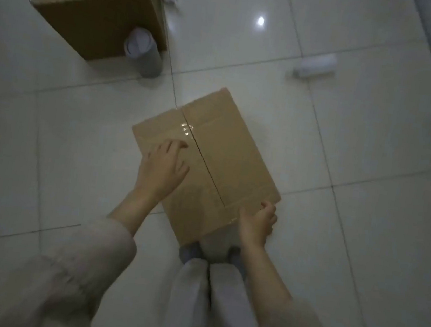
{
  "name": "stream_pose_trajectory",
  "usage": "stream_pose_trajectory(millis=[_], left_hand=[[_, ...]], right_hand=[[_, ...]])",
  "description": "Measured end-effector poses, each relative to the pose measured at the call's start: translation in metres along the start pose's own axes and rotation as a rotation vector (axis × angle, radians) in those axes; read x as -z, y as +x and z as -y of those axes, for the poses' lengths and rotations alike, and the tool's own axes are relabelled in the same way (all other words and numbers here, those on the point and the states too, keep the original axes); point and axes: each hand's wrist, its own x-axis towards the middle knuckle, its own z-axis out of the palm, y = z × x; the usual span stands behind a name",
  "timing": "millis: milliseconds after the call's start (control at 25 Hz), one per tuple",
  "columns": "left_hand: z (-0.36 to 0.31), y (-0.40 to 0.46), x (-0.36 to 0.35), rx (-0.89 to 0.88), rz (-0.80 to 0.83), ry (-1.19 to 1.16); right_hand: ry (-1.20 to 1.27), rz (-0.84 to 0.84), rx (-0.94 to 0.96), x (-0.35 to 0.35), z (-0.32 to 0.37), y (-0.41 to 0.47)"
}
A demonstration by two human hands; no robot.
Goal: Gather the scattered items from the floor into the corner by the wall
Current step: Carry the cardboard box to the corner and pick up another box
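Both hands' grip on taped box (209, 162).

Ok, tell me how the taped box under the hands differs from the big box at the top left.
The taped box looks smaller and flatter; the big box stands taller. The left hand rests on the taped box and the right hand grips its corner; nobody touches the big box, which has a grey cylinder beside it. Both are brown cardboard on the tiled floor.

A dim, greenish scene is lit from overhead, glare spotted on the floor (261, 21); edges are blurred, perhaps by motion.
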Motion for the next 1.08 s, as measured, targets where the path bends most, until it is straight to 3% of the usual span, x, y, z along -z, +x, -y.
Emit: stream_pose_trajectory(millis=[200, 320, 520, 640, 840, 1080], left_hand=[[0.03, 0.079, -0.075, 0.013, 0.009, 0.045], [0.048, 0.116, -0.096, 0.064, 0.024, 0.021], [0.08, 0.14, -0.102, 0.223, 0.088, -0.007], [0.086, 0.15, -0.088, 0.212, 0.008, 0.013], [0.094, 0.157, -0.048, 0.424, 0.072, -0.089], [0.093, 0.092, 0.056, 0.494, -0.229, -0.149]], right_hand=[[0.134, -0.199, -0.173, -0.073, -0.04, 0.053], [0.364, -0.306, -0.238, -0.098, -0.056, 0.074], [0.502, -0.243, -0.429, -0.11, -0.054, 0.081], [0.525, -0.222, -0.457, -0.106, -0.046, 0.08], [0.518, -0.117, -0.334, -0.08, -0.025, 0.076], [0.38, -0.042, -0.066, -0.033, 0.048, 0.026]])
